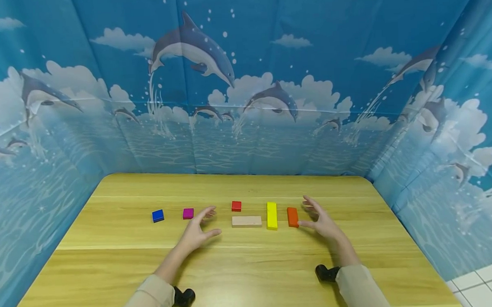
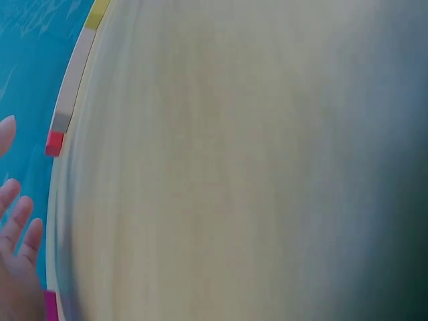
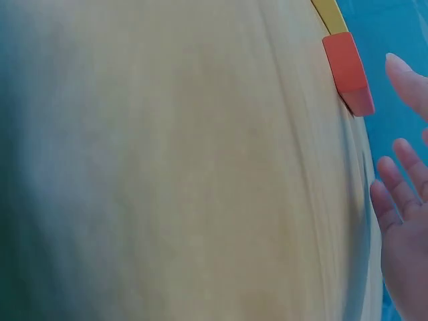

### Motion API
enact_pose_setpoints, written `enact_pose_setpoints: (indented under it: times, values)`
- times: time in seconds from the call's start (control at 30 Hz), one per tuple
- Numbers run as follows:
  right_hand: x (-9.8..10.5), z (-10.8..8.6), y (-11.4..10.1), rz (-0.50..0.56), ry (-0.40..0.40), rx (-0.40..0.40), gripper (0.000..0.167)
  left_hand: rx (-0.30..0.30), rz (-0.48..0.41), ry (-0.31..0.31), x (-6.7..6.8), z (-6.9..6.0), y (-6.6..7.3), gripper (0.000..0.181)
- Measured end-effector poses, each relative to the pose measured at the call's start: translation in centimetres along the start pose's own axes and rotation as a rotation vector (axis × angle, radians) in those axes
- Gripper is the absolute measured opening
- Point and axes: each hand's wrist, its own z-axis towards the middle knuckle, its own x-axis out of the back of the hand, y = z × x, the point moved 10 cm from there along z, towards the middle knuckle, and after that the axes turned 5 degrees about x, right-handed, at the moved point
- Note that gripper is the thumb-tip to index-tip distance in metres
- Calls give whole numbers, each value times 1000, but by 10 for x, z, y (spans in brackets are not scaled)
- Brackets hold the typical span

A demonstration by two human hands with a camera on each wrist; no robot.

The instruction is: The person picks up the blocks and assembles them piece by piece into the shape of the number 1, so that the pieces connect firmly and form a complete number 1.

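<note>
My left hand [image 1: 196, 232] hovers over the table between a magenta block [image 1: 188, 213] and a pale wooden block [image 1: 246, 221], fingers spread and holding nothing. A small red block [image 1: 236, 206] lies just behind the pale one. On the right, my right hand [image 1: 323, 222] is spread beside an orange block [image 1: 292, 217]; its thumb tip overlaps that block's edge in the head view, but a gap shows in the right wrist view. Left of the orange block lies a long yellow block [image 1: 271, 215]. A blue block [image 1: 157, 215] sits farthest left.
All the blocks lie on a wood-grain table [image 1: 250, 271]. Behind and beside it hangs a blue curtain [image 1: 245, 140] printed with dolphins. A black device [image 1: 184, 298] is at the left wrist, and another black device [image 1: 327, 273] at the right.
</note>
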Motion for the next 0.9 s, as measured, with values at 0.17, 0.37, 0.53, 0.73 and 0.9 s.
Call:
enact_pose_setpoints:
  times: [0.17,0.37,0.53,0.73,0.9]
  values:
    - [-5,2,9,35,-5,-16,84,23,-57,-41,-6,0,15,64]
    - [-13,5,0,53,-31,-48,80,59,-59,-65,-14,3,14,63]
    - [-16,3,-14,24,-45,-66,75,76,-64,-81,-21,5,12,63]
    - [-18,5,-7,-50,-55,-40,72,107,-51,-62,-30,13,-13,65]
    - [-18,7,13,-83,-61,-46,73,90,-25,-61,-35,18,-27,64]
